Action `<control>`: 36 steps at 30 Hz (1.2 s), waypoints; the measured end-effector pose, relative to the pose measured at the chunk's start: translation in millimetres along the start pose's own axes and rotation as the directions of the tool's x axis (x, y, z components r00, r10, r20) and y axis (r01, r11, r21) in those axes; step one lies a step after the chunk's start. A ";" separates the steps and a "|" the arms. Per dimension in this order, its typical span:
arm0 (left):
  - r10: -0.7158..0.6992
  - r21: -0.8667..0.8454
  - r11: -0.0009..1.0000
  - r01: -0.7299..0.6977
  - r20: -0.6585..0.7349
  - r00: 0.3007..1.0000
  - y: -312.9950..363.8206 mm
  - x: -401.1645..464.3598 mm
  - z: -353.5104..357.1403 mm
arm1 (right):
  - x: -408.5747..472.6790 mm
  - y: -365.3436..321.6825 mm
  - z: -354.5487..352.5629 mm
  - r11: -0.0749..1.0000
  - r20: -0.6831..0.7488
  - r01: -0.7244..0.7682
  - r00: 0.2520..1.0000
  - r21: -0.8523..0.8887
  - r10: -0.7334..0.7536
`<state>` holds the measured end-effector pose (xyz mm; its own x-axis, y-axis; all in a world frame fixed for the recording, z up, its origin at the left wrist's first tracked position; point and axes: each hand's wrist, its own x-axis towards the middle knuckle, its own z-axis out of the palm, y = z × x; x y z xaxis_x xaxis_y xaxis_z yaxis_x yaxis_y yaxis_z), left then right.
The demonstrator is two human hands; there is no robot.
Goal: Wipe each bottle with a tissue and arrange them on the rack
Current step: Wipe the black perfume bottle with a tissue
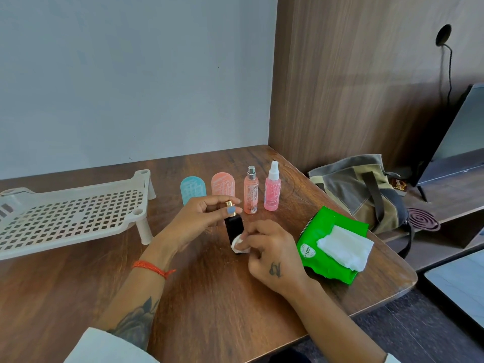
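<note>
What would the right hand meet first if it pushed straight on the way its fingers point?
The black bottle: the right hand already presses a wad of tissue against its lower side, with the left hand pinching the gold cap.

- The left hand (pixel 203 218) pinches the gold cap of a black bottle (pixel 234 230) standing on the wooden table (pixel 209 297).
- The right hand (pixel 269 254) presses a white tissue (pixel 239 244) against the bottle's lower side.
- Four other bottles stand behind: blue (pixel 192 188), peach (pixel 222 184), and two pink sprays (pixel 251 191) (pixel 272 191).
- A white rack (pixel 70 213) sits to the left.
- A green tissue pack (pixel 332 242) lies to the right.
</note>
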<state>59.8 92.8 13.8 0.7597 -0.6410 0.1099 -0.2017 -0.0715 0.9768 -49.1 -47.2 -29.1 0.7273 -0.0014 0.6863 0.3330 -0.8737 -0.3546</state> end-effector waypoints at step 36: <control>0.078 0.052 0.996 -0.077 -0.026 0.997 2.4 0.3 2.1 | 1.8 1.4 -1.2 0.999 -0.087 -0.044 0.995 0.006 0.045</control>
<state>58.2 90.8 15.8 0.7573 -0.6246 0.1907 -0.2913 -0.0618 0.9546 -48.0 -49.0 -27.6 0.6865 -0.0827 0.7224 0.3037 -0.8701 -0.3882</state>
